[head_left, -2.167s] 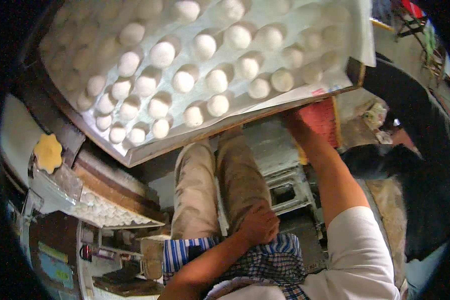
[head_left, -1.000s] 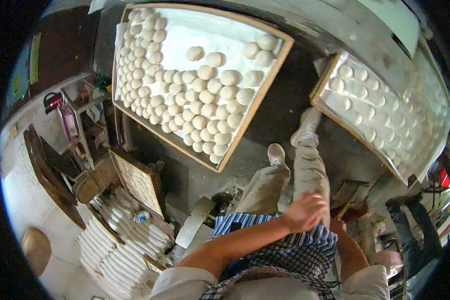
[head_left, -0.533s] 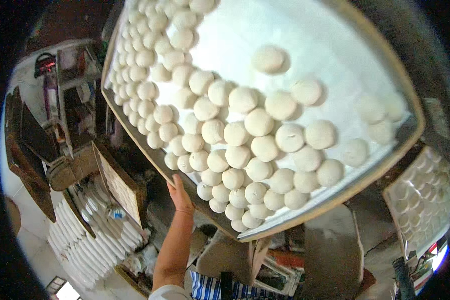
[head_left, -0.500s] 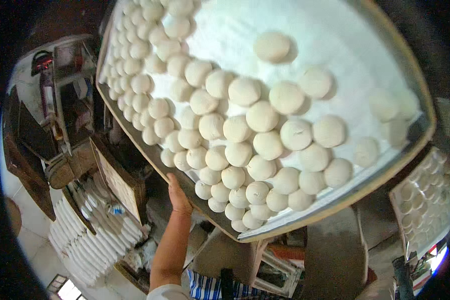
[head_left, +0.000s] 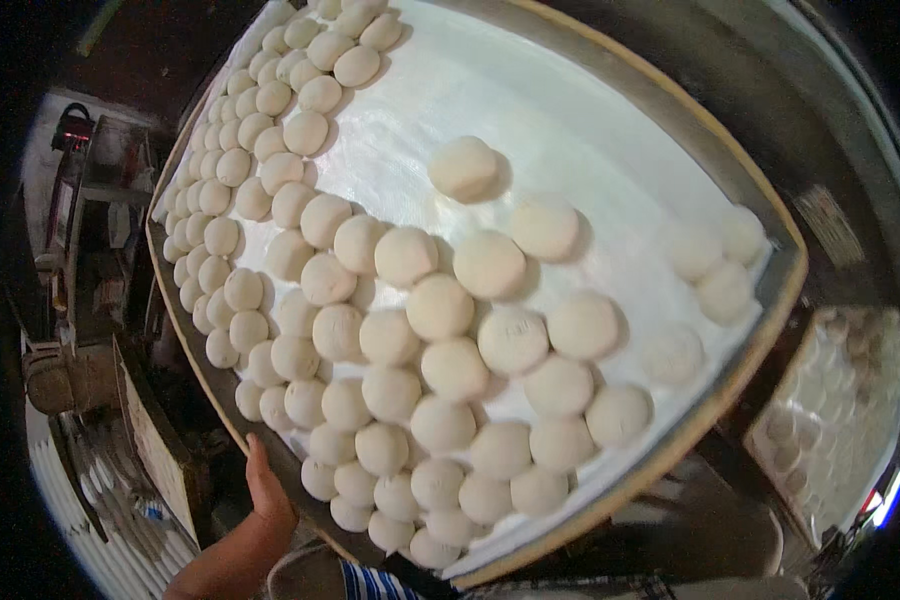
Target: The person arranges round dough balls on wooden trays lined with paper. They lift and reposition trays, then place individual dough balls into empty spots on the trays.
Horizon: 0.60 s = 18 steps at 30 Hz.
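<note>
A large wooden-rimmed tray [head_left: 660,470] lined with white cloth [head_left: 590,150] fills most of the view, tilted. Many round, pale dough balls [head_left: 390,336] crowd its left and near parts. One dough ball [head_left: 463,168] sits apart toward the far middle, and a small cluster [head_left: 722,292] rests at the right corner. My left hand [head_left: 267,497] grips the tray's left rim, thumb along the edge, the other fingers hidden beneath or behind it. My right hand is out of view.
Below the tray at right, a second tray or board [head_left: 830,420] carries more pale rounds. At left stand a shelf-like rack [head_left: 107,240], an upright wooden board [head_left: 158,435] and a row of long white shapes [head_left: 80,520]. Blue-striped cloth [head_left: 375,580] shows at the bottom.
The tray and its dough balls have shifted down and left in the view. My left hand, still on the rim, is lower and farther left. The background has shifted too.
</note>
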### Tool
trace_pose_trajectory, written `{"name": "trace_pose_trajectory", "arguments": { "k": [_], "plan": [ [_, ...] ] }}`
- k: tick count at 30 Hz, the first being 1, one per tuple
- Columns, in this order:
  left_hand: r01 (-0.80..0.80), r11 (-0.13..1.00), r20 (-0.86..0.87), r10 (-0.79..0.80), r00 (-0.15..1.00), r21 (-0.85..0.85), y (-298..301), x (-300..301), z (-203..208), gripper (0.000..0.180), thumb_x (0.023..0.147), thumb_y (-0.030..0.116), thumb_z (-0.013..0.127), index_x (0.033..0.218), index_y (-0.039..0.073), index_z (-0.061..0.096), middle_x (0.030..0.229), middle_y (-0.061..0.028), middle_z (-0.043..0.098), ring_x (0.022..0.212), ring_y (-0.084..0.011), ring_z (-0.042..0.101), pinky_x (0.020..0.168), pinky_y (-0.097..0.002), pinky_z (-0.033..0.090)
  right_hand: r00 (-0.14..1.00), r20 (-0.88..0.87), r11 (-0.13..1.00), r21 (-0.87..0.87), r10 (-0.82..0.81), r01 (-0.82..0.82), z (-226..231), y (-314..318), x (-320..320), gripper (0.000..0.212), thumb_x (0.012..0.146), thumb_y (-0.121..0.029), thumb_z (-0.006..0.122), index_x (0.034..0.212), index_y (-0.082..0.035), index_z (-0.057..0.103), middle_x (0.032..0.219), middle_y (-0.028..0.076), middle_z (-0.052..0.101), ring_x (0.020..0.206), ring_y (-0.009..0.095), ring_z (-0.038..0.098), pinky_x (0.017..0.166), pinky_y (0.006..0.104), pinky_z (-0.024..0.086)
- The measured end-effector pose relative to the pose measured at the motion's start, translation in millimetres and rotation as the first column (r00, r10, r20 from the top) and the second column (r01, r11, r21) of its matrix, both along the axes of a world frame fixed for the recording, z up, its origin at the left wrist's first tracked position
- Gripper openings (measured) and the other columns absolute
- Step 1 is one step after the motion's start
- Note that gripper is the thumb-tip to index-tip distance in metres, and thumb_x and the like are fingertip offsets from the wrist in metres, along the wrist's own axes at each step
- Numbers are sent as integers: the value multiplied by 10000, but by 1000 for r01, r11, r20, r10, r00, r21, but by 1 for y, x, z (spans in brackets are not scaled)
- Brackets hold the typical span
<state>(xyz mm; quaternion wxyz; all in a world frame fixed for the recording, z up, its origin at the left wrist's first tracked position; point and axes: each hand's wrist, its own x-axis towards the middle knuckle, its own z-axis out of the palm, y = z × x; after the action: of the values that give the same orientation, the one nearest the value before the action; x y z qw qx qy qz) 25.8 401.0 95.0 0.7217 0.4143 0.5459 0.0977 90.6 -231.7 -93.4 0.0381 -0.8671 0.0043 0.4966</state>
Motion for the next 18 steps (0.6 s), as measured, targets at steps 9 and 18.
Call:
{"name": "trace_pose_trajectory", "arguments": {
  "k": [9,18],
  "plan": [
    [57,990,79,-67,995,126,32,-12,-17,708,915,538,395,1353,-14,328,1359,-171,396,1197,-337,441,981,-466,373,997,74,1000,20,-4,3,30,-54,-2,247,786,-263,591,969,-104,640,944,140,637,875,334,613,729,438,497],
    [280,907,-38,-282,959,315,23,-23,-29,746,875,586,458,1311,-14,384,1225,-173,503,1022,-307,546,816,-423,459,983,78,979,106,165,-173,34,-31,0,231,794,-263,570,937,-97,645,905,158,641,852,351,615,725,451,489]
  ]
}}
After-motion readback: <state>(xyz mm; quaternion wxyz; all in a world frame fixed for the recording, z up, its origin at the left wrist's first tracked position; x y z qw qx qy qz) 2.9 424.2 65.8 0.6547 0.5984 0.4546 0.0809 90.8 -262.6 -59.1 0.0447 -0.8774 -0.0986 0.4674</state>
